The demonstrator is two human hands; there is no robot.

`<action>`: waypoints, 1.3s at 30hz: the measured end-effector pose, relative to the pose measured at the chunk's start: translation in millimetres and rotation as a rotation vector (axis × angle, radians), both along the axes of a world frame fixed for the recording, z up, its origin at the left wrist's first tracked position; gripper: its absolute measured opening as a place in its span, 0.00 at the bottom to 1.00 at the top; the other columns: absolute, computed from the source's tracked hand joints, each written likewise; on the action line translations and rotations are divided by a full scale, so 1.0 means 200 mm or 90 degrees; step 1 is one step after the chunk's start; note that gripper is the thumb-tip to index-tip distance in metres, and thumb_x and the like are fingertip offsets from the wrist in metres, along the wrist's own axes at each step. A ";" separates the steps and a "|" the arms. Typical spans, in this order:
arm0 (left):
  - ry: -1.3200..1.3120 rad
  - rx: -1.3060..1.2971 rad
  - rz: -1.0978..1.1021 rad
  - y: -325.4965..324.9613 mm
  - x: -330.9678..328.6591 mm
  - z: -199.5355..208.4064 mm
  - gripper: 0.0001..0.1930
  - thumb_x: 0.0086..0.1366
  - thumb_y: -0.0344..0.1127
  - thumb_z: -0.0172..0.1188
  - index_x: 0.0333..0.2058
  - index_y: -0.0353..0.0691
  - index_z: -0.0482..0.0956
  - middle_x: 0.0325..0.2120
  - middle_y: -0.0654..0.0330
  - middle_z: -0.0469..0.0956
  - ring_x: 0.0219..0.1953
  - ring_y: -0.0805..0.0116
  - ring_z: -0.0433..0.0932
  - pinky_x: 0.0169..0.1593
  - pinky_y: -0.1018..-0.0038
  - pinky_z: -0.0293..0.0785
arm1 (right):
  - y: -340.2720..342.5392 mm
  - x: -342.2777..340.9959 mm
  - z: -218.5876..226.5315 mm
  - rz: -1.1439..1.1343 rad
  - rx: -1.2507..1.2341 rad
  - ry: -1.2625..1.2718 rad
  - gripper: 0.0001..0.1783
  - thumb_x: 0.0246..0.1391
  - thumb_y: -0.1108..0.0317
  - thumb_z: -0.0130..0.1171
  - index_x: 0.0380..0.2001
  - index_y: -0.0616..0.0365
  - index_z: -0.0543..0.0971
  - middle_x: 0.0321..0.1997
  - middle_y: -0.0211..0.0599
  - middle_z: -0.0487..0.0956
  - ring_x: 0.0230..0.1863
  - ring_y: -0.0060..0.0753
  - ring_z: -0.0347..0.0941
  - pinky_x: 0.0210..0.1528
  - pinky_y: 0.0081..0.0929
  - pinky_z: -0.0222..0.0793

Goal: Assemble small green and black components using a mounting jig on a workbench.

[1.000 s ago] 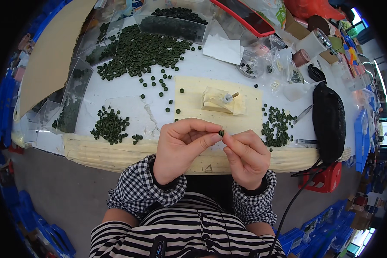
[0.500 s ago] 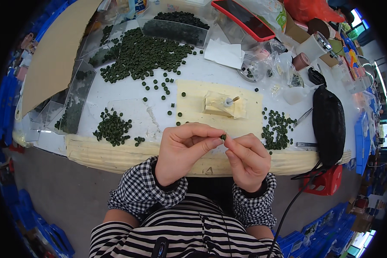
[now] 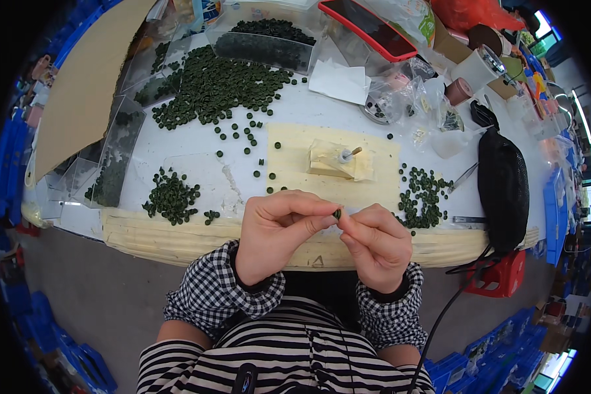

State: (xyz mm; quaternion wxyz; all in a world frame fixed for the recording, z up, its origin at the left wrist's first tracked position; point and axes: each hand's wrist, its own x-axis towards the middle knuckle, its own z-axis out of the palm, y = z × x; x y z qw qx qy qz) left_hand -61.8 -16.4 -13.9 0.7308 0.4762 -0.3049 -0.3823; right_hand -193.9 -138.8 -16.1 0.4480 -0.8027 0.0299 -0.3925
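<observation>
Near the table's front edge, a small dark green round piece is pinched between the thumb and forefinger of my left hand. My right hand meets it from the right, fingers closed, with its fingertips against the same piece. The fingers cover most of it. Just beyond my hands stands a small block wrapped in pale tape, with a short metal pin on top. A loose heap of similar green pieces lies left of my left hand. Another scatter of green pieces lies to the right.
A large pile of green pieces spreads at the back left, beside a clear bin and a cardboard sheet. A red-cased phone, white paper, tweezers and a black pouch lie farther back and right.
Both hands stay together at the front edge. The green piece has tilted slightly between the fingertips, and my right fingers have shifted a little against it.
</observation>
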 end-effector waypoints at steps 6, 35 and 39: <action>0.017 -0.001 0.003 -0.01 0.00 0.01 0.09 0.60 0.18 0.60 0.39 0.30 0.82 0.37 0.55 0.82 0.40 0.72 0.80 0.46 0.78 0.77 | 0.02 0.00 0.00 -0.030 0.001 -0.004 0.21 0.42 0.82 0.67 0.44 0.59 0.83 0.30 0.33 0.78 0.28 0.28 0.71 0.28 0.21 0.66; -0.050 -0.026 0.022 0.00 -0.01 0.01 0.12 0.58 0.17 0.62 0.41 0.31 0.82 0.38 0.53 0.81 0.41 0.69 0.79 0.46 0.77 0.76 | 0.03 0.00 0.01 -0.084 -0.063 -0.010 0.21 0.39 0.81 0.68 0.42 0.58 0.84 0.29 0.32 0.78 0.27 0.28 0.71 0.28 0.21 0.67; -0.062 -0.022 0.025 0.00 -0.01 0.01 0.12 0.58 0.17 0.62 0.42 0.31 0.82 0.38 0.53 0.81 0.41 0.69 0.80 0.46 0.77 0.76 | 0.03 0.00 0.01 -0.082 -0.062 -0.015 0.21 0.39 0.81 0.68 0.42 0.58 0.84 0.29 0.32 0.78 0.27 0.28 0.71 0.28 0.21 0.67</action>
